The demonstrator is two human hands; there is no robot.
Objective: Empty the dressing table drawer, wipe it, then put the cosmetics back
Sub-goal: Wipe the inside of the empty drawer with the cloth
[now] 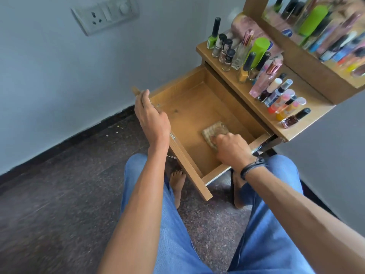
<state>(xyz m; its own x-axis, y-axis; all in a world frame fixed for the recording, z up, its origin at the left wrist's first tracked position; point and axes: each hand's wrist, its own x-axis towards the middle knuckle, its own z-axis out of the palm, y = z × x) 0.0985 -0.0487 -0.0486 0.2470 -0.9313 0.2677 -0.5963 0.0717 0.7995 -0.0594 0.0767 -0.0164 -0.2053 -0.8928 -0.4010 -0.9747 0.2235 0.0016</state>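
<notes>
Drawer (189, 107) holds a cloth (214, 128), grasped by right grip (231, 147); left grip (152, 117) grasps its front.

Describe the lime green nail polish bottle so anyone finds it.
Find the wooden dressing table top above the open wooden drawer. Go to its corner nearest the white wall socket. The end bottle there holds green polish under a tall black cap; its neighbours are clear or silvery.
</notes>
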